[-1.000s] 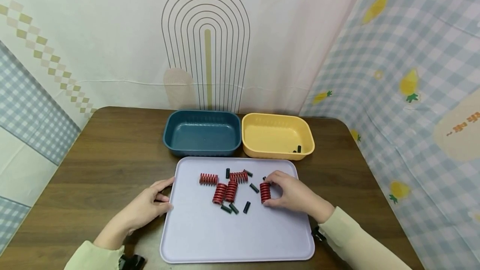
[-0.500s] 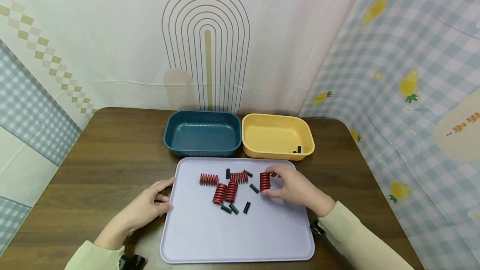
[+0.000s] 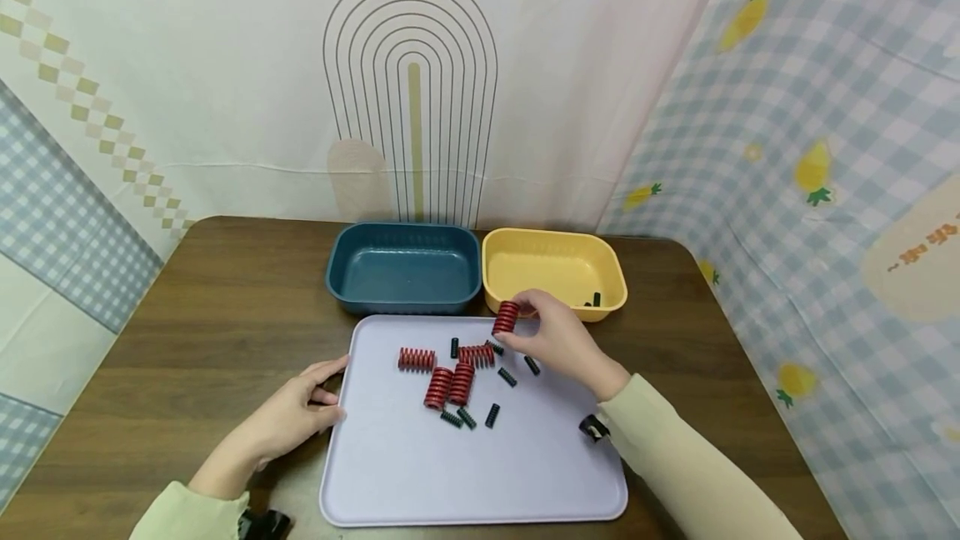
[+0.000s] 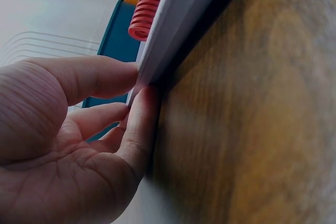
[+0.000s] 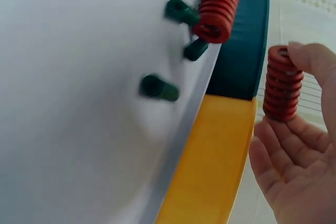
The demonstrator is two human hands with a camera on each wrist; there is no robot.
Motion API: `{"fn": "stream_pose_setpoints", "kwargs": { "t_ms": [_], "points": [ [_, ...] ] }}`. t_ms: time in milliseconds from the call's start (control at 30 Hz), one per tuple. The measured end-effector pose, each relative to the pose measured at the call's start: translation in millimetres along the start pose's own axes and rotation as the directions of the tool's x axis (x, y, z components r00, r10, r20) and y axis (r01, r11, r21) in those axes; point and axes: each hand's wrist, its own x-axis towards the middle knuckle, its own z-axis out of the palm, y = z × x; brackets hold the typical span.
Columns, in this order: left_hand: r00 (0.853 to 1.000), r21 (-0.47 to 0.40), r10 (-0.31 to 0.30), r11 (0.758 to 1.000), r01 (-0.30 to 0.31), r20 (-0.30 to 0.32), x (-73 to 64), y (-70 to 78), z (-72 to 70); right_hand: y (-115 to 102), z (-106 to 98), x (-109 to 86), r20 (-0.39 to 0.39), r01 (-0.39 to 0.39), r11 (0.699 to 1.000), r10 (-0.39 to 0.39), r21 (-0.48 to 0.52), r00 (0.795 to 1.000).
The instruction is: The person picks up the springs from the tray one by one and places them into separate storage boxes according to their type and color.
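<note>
Pinching a red coil spring (image 3: pixel 506 317) between thumb and fingertips, the right hand (image 3: pixel 561 338) holds it raised near the far edge of the lavender tray (image 3: pixel 465 482), before the yellow bin (image 3: pixel 551 265). The left hand (image 3: pixel 294 413), thumb and fingers apart, touches the tray's left edge. Four other red springs (image 3: pixel 438 387) lie among small dark green springs (image 3: pixel 492 415).

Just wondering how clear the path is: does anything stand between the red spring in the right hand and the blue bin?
Nothing visible does. The right hand holds the red spring up near the yellow bin; it would likely only need to clear the rim of the blue bin.
</note>
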Motion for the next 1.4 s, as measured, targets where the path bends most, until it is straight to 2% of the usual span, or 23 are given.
{"fn": "stream_pose_setpoints", "kwargs": {
  "t_ms": [167,333,667,900,1000,1400],
  "points": [
    [1.000,-0.001,-0.004,1.000,0.004,0.005,0.2,-0.5,-0.5,-16,9,20.7,-0.070,-0.043,0.997,0.048,0.064,0.996],
    [1.000,-0.002,-0.009,1.000,0.009,0.006,0.1,0.6,-0.6,-29,22,39.1,-0.150,-0.034,0.994,0.050,0.106,0.987],
    [1.000,-0.013,-0.020,1.000,0.020,0.001,0.5,-0.4,0.5,-43,50,63.5,-0.181,-0.064,0.992,0.084,0.113,0.980],
    [1.000,-0.013,-0.006,1.000,0.006,-0.006,0.7,-1.3,0.0,-51,64,76.2,-0.237,-0.138,0.989,0.147,0.054,0.960],
    [1.000,-0.014,-0.002,1.000,0.002,-0.005,0.0,-1.3,-0.6,-55,70,79.2,-0.262,-0.146,0.989,0.146,0.022,0.954],
    [1.000,-0.008,0.016,1.000,-0.016,0.007,2.2,-4.2,-2.1,-54,79,81.0,-0.238,-0.161,0.984,0.138,-0.079,0.961]
  ]
}}
